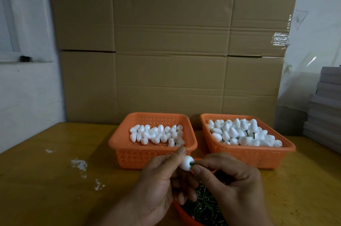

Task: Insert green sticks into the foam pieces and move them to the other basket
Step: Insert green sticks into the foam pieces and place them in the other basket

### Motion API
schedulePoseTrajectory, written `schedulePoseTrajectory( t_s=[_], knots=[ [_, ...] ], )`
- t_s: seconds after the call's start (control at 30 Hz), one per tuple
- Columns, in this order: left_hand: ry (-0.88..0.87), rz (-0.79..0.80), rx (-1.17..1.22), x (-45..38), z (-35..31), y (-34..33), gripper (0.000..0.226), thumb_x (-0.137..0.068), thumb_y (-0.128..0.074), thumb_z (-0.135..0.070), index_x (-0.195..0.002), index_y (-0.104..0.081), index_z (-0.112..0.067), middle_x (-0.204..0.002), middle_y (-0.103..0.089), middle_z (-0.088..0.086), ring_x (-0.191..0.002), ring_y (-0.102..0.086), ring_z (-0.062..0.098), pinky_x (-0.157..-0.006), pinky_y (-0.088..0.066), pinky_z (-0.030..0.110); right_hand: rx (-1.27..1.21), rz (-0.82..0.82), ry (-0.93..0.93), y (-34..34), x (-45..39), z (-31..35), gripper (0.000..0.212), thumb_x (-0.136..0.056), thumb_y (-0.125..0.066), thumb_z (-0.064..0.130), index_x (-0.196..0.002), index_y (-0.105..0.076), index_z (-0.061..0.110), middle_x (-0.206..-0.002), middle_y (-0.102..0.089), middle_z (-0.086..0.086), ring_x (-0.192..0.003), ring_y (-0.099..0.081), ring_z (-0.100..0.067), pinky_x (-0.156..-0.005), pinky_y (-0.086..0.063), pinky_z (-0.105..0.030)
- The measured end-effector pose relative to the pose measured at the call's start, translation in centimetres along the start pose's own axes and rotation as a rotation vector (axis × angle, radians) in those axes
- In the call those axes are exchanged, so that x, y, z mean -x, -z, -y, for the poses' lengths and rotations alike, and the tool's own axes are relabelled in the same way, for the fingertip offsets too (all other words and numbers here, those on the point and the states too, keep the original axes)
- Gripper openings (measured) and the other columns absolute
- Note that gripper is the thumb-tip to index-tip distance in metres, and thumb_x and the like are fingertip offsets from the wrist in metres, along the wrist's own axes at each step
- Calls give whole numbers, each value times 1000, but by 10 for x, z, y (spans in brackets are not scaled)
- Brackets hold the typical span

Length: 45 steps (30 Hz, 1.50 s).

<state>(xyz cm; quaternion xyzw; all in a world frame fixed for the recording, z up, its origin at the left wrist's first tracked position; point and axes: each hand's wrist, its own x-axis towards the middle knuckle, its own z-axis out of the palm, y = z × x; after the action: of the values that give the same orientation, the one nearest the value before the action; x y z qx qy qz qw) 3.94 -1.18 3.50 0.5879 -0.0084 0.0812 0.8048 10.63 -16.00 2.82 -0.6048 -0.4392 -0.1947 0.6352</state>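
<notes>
My left hand pinches a white egg-shaped foam piece between thumb and fingers. My right hand pinches a short green stick whose tip is in the foam piece's end. Both hands hover above an orange bowl holding several green sticks. Behind them, the left orange basket holds plain foam pieces. The right orange basket is heaped with foam pieces, a few showing green sticks.
Everything stands on a yellow wooden table with white scuffs at the left. A wall of cardboard boxes rises right behind the baskets. A stack of grey flat boxes stands at the far right.
</notes>
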Motion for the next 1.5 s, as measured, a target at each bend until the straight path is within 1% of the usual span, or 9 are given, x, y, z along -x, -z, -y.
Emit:
schedulePoseTrajectory(
  t_s=[0.13,0.3,0.4,0.5,0.8,1.03,1.23,1.33,1.5],
  knots=[
    [-16,-7,-15,-1,1,0,48,-89,-60,-46,-95,-65,1,-66,-62,16,-47,-59,22,-38,-36,22,70,-6,3,0,1,-2,19,-72,-82,19,-81,-80,35,-79,-74,6,-67,-71,-16,-54,-55,-37],
    [-98,-56,-78,-2,3,0,36,-82,-66,-46,-81,-69,-10,-61,-61,15,-43,-57,22,-36,-33,20,206,20,-64,-1,5,-1,11,-73,-78,22,-75,-73,31,-64,-68,7,-48,-59,-6,-47,-42,-14],
    [-151,-70,-96,-3,5,0,28,-79,-69,-42,-73,-69,-15,-58,-59,13,-40,-55,22,-35,-33,19,223,52,-123,0,6,-2,16,-76,-81,18,-75,-72,31,-61,-66,7,-46,-57,-5,-46,-41,-14],
    [-191,-54,-128,-3,5,2,25,-83,-72,-39,-79,-71,-15,-62,-61,13,-44,-56,22,-38,-35,21,291,68,-142,2,6,-2,27,-75,-84,9,-73,-72,33,-60,-66,10,-47,-57,-5,-46,-39,-10],
    [-257,-31,-215,-3,6,5,19,-80,-74,-31,-94,-75,-18,-70,-66,8,-53,-55,15,-46,-39,21,365,50,-170,3,5,-7,27,-76,-85,13,-73,-71,35,-65,-65,15,-53,-60,-5,-48,-38,-7],
    [-334,-72,-373,-1,7,7,17,-80,-73,-41,-82,-70,-24,-66,-64,3,-55,-54,13,-52,-43,18,316,122,-219,2,5,-4,26,-79,-83,14,-78,-72,38,-68,-69,14,-58,-64,-6,-52,-43,-11],
    [-352,-91,-422,-2,5,10,23,-73,-73,-45,-76,-67,-23,-66,-65,11,-54,-53,12,-54,-44,20,266,113,-281,-2,9,-6,19,-80,-83,18,-77,-74,35,-70,-73,7,-61,-68,-11,-57,-51,-29],
    [-361,-92,-432,-1,4,10,21,-73,-73,-45,-75,-67,-24,-62,-63,4,-52,-53,9,-54,-44,18,194,138,-333,-3,8,-4,18,-81,-81,18,-78,-76,34,-74,-75,5,-69,-71,-12,-66,-58,-39],
    [-327,-66,-384,-1,3,8,17,-82,-78,-41,-86,-71,-26,-61,-62,-1,-50,-51,9,-49,-42,19,13,159,-410,1,2,0,3,-81,-78,22,-79,-77,24,-74,-76,-4,-68,-72,-17,-63,-56,-29]
  ],
)
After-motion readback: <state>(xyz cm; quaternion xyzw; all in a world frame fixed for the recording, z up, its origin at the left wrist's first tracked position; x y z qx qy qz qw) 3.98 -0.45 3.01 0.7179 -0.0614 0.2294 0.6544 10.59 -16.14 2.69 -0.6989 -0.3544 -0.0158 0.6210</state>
